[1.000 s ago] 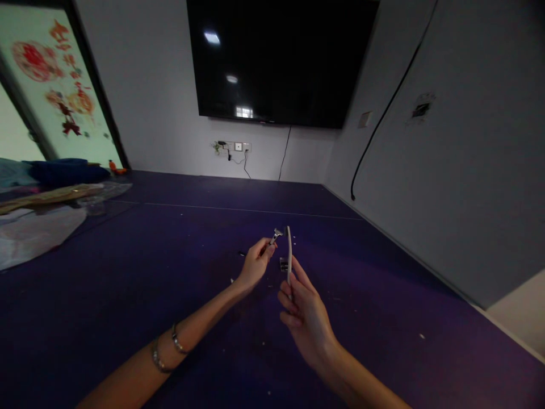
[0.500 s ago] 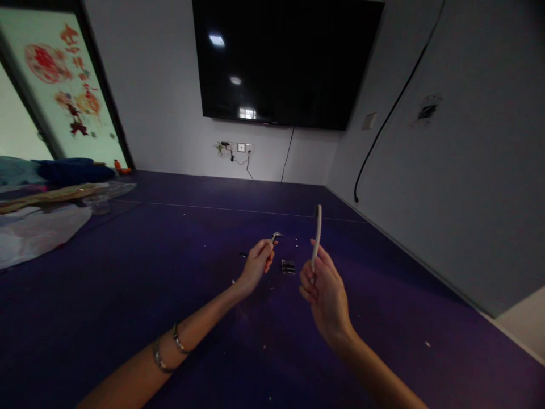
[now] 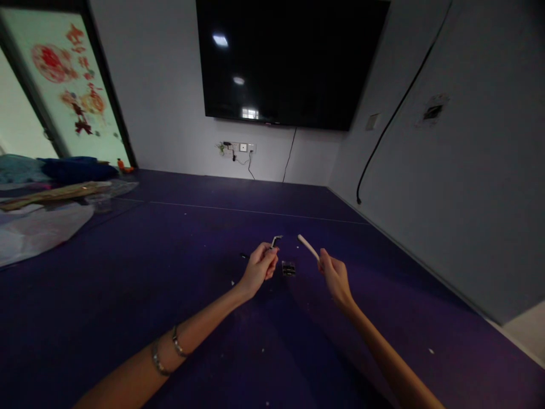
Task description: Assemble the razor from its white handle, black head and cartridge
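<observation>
My left hand (image 3: 258, 269) is closed around a thin, silvery thing with a bent end (image 3: 276, 240), whose kind is too small to make out. A pale toothbrush (image 3: 308, 246) sticks out of my right hand (image 3: 335, 275), held by its handle and slanting up to the left. Its head is near the tip of the silvery thing, with a gap between. Between and below the hands, a small clear and black packet (image 3: 288, 268) lies on the purple surface (image 3: 191, 341). A tiny dark piece (image 3: 244, 255) lies left of my left hand.
White scraps (image 3: 431, 351) are scattered over the surface. Plastic sheeting (image 3: 46, 230), a flat tan piece (image 3: 55, 196) and blue cloth (image 3: 76, 169) lie at the left. A television (image 3: 289, 62) hangs on the wall, and a black cable (image 3: 395, 108) dangles at right.
My right hand has moved forward and tipped the toothbrush from upright to slanting left, its head lowered towards the silvery thing. My left hand has barely moved.
</observation>
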Motion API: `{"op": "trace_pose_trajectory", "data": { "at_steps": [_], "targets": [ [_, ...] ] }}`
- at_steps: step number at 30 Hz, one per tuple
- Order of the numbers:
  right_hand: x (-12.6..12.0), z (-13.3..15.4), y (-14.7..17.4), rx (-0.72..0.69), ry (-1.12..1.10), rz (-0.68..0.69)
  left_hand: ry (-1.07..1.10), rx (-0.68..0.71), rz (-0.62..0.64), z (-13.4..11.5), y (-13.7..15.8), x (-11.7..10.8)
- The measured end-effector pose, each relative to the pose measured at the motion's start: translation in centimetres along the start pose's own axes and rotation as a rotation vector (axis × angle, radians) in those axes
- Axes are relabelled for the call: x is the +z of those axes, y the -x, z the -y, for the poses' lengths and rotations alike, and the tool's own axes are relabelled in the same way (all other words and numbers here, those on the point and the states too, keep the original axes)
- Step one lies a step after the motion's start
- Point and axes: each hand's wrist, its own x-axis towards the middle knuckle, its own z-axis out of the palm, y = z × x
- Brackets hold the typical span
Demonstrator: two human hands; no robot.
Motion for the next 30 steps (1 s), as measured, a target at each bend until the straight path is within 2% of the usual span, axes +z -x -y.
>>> {"op": "trace_pose_trajectory", "data": {
  "at_steps": [5, 12, 18, 23, 30],
  "targets": [
    [-0.3, -1.0, -0.3, 0.0, 0.196, -0.044, 0.017, -0.042, 0.033, 0.4, 0.6, 0.6],
    [0.2, -1.4, -0.1, -0.046, 0.24, -0.055, 0.043, -0.076, 0.113, 0.7, 1.7, 1.4],
    [0.3, -1.3, 0.3, -0.017, 0.15, -0.07, 0.068, -0.041, 0.11, 0.2, 1.9, 1.7],
    [0.8, 0.1, 0.7, -0.027, 0.052, -0.045, 0.082, -0.061, 0.136, 0.5, 2.1, 1.7],
    [0.8, 0.2, 0.9, 0.007, 0.061, -0.061, 0.171, -0.121, 0.108, 0.5, 2.1, 1.8]
  ]
}}
